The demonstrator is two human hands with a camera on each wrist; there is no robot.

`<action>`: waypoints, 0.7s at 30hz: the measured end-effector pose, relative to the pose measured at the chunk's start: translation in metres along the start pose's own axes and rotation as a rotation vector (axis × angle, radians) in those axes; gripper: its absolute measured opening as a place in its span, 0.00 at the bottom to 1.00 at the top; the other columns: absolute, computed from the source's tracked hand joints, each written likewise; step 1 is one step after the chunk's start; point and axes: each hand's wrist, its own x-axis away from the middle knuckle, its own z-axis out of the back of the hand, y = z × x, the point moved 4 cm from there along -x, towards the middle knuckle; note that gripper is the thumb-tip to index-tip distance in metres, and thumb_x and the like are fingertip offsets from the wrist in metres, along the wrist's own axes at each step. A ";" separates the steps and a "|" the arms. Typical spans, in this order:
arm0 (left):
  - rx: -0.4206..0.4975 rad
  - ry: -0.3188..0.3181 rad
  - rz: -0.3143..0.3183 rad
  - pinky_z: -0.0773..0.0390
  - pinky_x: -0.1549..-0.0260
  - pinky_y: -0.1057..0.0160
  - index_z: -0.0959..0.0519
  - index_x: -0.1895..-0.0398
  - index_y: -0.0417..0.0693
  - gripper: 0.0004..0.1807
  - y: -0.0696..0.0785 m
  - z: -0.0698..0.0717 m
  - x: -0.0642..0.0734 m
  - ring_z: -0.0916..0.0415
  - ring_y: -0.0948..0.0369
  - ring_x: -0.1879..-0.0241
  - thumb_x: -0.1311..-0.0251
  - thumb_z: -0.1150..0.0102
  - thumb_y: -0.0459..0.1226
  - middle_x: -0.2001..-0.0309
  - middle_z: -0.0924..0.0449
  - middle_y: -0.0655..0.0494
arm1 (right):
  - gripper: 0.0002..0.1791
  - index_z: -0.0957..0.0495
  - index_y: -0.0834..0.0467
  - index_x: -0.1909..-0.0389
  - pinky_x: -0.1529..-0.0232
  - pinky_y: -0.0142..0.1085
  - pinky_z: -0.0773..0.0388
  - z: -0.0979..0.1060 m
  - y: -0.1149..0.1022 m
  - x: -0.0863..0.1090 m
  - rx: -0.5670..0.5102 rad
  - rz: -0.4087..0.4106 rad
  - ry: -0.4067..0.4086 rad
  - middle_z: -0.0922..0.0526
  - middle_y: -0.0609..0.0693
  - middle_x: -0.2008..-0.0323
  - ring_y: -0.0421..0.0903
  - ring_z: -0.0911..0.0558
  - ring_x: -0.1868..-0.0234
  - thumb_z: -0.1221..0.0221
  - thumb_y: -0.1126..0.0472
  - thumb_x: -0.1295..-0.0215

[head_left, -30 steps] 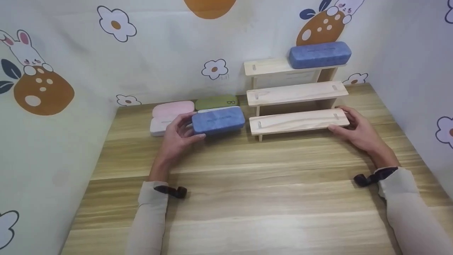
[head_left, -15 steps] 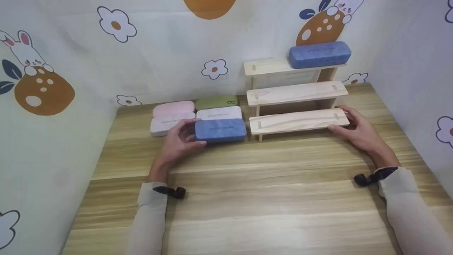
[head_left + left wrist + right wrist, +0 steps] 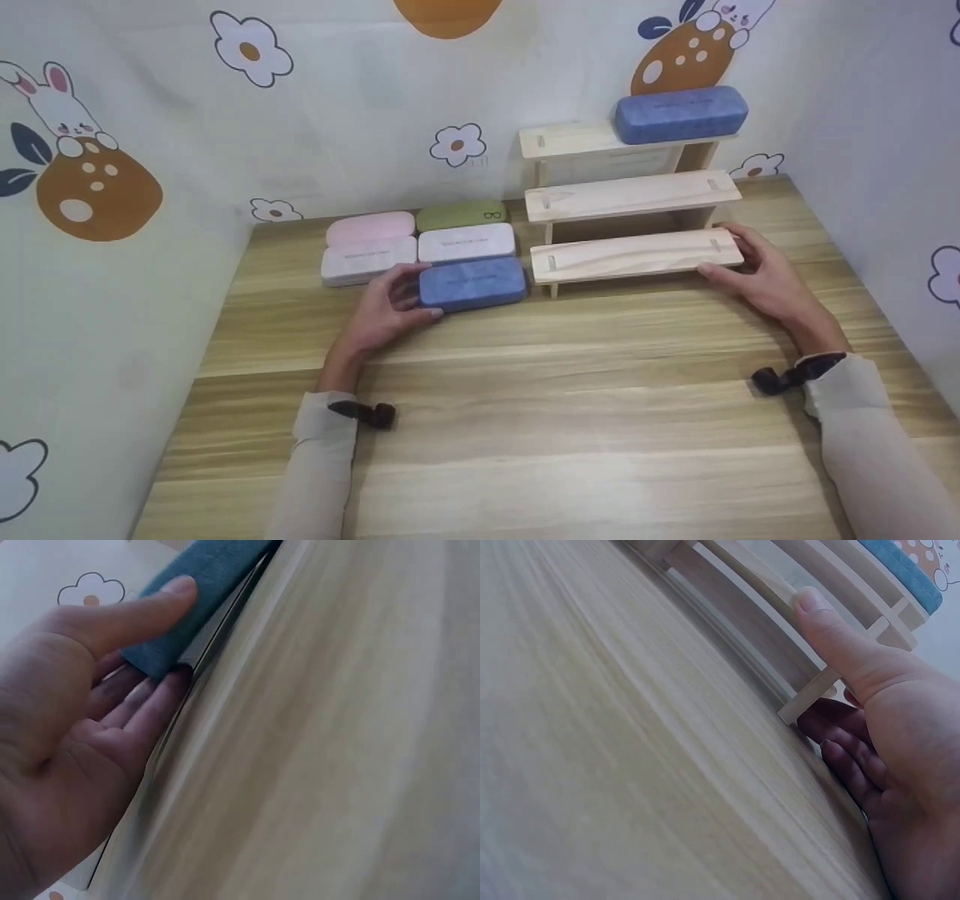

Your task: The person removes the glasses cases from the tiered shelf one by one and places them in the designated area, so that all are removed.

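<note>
In the head view my left hand (image 3: 382,311) grips the left end of a blue glasses case (image 3: 474,282), thumb at its front edge and fingers behind. The case sits low in front of a white glasses case (image 3: 466,241). In the left wrist view the thumb presses the blue case (image 3: 206,596) from one side, with fingertips partly hidden under its end. My right hand (image 3: 765,281) holds the right end of the lowest board (image 3: 637,255) of a three-tier wooden stand, thumb at the front edge. In the right wrist view several fingers curl behind the stand's leg (image 3: 808,696).
A second blue glasses case (image 3: 681,115) rests on the top board (image 3: 570,139) at its right. The middle board (image 3: 634,195) is behind the lowest. Left of the stand lie pink (image 3: 371,227), green (image 3: 454,215) and pale grey (image 3: 367,261) glasses cases. Patterned walls enclose the wooden table (image 3: 525,420).
My left hand has brought the blue case nearer to me and slightly right, off its overlap with the white case, which now shows fully. The right hand stays on the stand.
</note>
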 end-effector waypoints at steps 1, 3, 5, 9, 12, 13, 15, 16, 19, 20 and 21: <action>-0.007 -0.001 0.002 0.20 0.27 0.59 0.24 0.27 0.53 0.43 0.000 0.000 0.000 0.24 0.51 0.26 0.48 0.15 0.33 0.27 0.23 0.49 | 0.40 0.31 0.52 0.21 0.45 0.18 0.28 0.000 0.000 0.000 0.006 0.003 -0.002 0.14 0.32 0.41 0.30 0.19 0.43 0.26 0.61 0.32; -0.033 -0.006 -0.001 0.22 0.26 0.59 0.24 0.26 0.52 0.43 0.000 0.000 0.000 0.25 0.51 0.25 0.48 0.15 0.33 0.26 0.23 0.48 | 0.40 0.31 0.52 0.21 0.44 0.18 0.27 0.000 0.000 0.000 0.004 0.003 -0.003 0.15 0.32 0.41 0.30 0.19 0.43 0.26 0.61 0.31; -0.075 -0.008 -0.007 0.24 0.25 0.60 0.24 0.26 0.51 0.43 0.001 0.001 0.000 0.26 0.51 0.25 0.47 0.16 0.33 0.26 0.24 0.48 | 0.40 0.31 0.52 0.21 0.44 0.18 0.27 0.001 0.001 0.000 -0.002 0.003 -0.005 0.15 0.32 0.41 0.30 0.19 0.43 0.26 0.61 0.31; -0.139 -0.008 -0.021 0.24 0.25 0.61 0.25 0.25 0.48 0.43 0.004 0.003 0.000 0.25 0.51 0.25 0.46 0.17 0.32 0.26 0.23 0.45 | 0.40 0.31 0.54 0.21 0.44 0.18 0.26 0.000 0.001 0.000 -0.022 0.024 -0.006 0.15 0.34 0.41 0.30 0.19 0.43 0.27 0.63 0.31; -0.133 -0.008 -0.030 0.23 0.25 0.60 0.25 0.25 0.43 0.42 0.005 0.003 0.000 0.25 0.49 0.26 0.45 0.18 0.30 0.27 0.23 0.42 | 0.40 0.32 0.57 0.21 0.45 0.17 0.26 0.000 0.001 -0.001 -0.027 0.060 -0.008 0.15 0.36 0.41 0.30 0.19 0.43 0.27 0.65 0.32; -0.126 -0.011 -0.034 0.23 0.26 0.60 0.26 0.25 0.42 0.42 0.006 0.004 0.000 0.25 0.48 0.26 0.45 0.18 0.29 0.27 0.23 0.40 | 0.40 0.32 0.58 0.21 0.44 0.17 0.26 0.000 0.001 -0.001 -0.029 0.072 -0.009 0.15 0.37 0.41 0.30 0.19 0.43 0.27 0.65 0.32; -0.127 -0.014 -0.036 0.22 0.26 0.60 0.26 0.25 0.40 0.42 0.007 0.004 0.000 0.25 0.47 0.26 0.45 0.18 0.29 0.27 0.23 0.39 | 0.40 0.31 0.59 0.22 0.45 0.17 0.26 0.000 0.001 -0.001 -0.025 0.082 -0.007 0.15 0.37 0.41 0.30 0.19 0.43 0.27 0.65 0.32; -0.128 -0.016 -0.033 0.22 0.27 0.60 0.26 0.25 0.41 0.42 0.007 0.005 0.000 0.25 0.47 0.25 0.45 0.18 0.29 0.27 0.23 0.38 | 0.40 0.31 0.59 0.22 0.45 0.16 0.26 0.000 0.001 -0.002 -0.024 0.082 -0.006 0.15 0.36 0.41 0.30 0.19 0.43 0.27 0.65 0.32; -0.150 -0.021 -0.018 0.21 0.28 0.62 0.25 0.25 0.43 0.42 0.010 0.006 0.000 0.24 0.48 0.26 0.45 0.18 0.29 0.26 0.24 0.39 | 0.39 0.30 0.57 0.22 0.45 0.17 0.25 0.000 0.000 -0.001 -0.018 0.063 0.001 0.15 0.34 0.42 0.29 0.18 0.43 0.27 0.64 0.32; -0.166 -0.019 -0.012 0.20 0.29 0.62 0.24 0.25 0.44 0.42 0.010 0.006 0.000 0.24 0.49 0.26 0.46 0.17 0.30 0.26 0.24 0.40 | 0.39 0.30 0.56 0.22 0.45 0.17 0.25 0.000 0.000 -0.001 -0.013 0.055 0.005 0.14 0.33 0.42 0.29 0.18 0.44 0.27 0.64 0.32; -0.182 -0.019 -0.008 0.20 0.29 0.61 0.24 0.25 0.44 0.42 0.011 0.007 -0.001 0.23 0.49 0.27 0.46 0.17 0.30 0.26 0.24 0.41 | 0.39 0.30 0.55 0.22 0.45 0.17 0.25 0.000 0.000 0.000 -0.011 0.047 0.007 0.14 0.33 0.42 0.29 0.18 0.44 0.26 0.64 0.32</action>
